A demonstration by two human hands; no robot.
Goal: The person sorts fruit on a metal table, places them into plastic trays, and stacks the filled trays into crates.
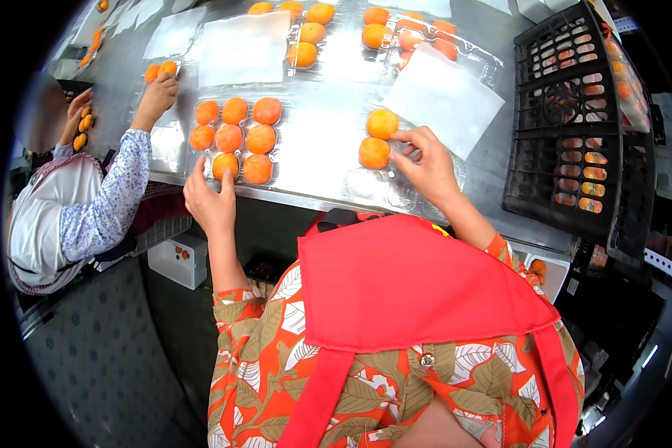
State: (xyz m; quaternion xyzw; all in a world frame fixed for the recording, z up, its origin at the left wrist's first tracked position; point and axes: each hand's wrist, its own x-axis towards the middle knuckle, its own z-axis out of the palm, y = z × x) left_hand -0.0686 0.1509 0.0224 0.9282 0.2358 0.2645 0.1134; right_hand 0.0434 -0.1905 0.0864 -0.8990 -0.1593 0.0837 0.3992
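My left hand [210, 201] is at the front edge of a clear plastic tray [277, 151] that holds several orange persimmons. Its thumb and forefinger are spread beside the front-left persimmon [225, 166]; the thumb tip overlaps that fruit's lower edge. To the right, my right hand [425, 159] has thumb and forefinger apart at the right sides of two persimmons, an upper one [382, 124] and a lower one [374, 153]. These two sit in the left side of another clear tray [364, 182], whose front cells hold no fruit. Neither hand appears to grip a persimmon.
White sheets [442, 98] [245, 47] lie over trays on the metal table [325, 112]. A black plastic crate [565, 112] stands on its right. At left, another person's hand [158, 98] touches persimmons. White bins [178, 262] stand below.
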